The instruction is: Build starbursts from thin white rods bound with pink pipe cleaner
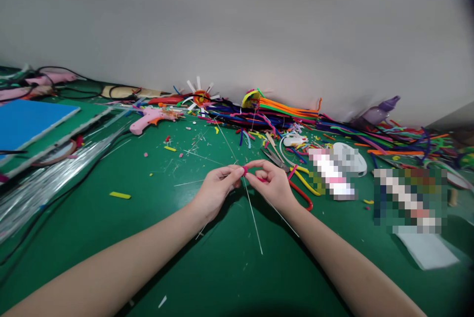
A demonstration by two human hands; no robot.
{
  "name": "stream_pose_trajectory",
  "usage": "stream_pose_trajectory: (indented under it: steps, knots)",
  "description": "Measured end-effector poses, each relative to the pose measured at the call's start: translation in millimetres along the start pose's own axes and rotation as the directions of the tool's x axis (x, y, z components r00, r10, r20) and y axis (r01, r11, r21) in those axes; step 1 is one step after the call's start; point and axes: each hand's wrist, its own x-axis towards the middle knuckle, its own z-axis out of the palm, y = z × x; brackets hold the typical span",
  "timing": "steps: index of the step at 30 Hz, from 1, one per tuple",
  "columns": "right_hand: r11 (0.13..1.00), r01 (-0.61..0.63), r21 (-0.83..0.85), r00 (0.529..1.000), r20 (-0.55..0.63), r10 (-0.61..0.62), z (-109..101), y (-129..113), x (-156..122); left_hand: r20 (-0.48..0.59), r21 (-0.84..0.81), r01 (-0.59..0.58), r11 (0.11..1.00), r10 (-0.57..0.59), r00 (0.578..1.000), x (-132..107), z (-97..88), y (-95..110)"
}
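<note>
Above the middle of the green table, my left hand (222,186) pinches the hub of a set of thin white wires (253,218) that spread outward like spokes. At the hub shows a bit of bright pink pipe cleaner (245,172). My right hand (272,183) is closed on this pipe cleaner, thumb and forefinger at the hub, close to the left fingertips. Part of the pink strand shows inside my right hand. How it passes round the wires is hidden by the fingers. Just beyond my right hand lie pliers (301,176) with yellow and red handles.
A pink glue gun (150,118) with a black cord lies at the back left, near clear plastic strips (70,178) and a blue board (33,122). Coloured pipe cleaners (289,109) line the wall. A purple-topped bottle (377,112) and a white tape roll (350,159) are right.
</note>
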Motion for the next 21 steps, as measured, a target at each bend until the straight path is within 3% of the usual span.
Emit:
stream_pose_trajectory:
  steps: [9, 21]
  knots:
    - [0.971, -0.138, 0.197, 0.988, 0.096, 0.121, -3.2, 3.4, 5.4, 0.011, -0.005, -0.003, 1.0, 0.003, 1.0, -1.5, -0.5, -0.3]
    - [0.944, -0.202, 0.262, 0.979, 0.065, 0.191, -1.4, 5.8, 6.9, 0.03, 0.029, -0.016, 0.999, 0.015, 0.999, 1.7, -3.7, -6.3]
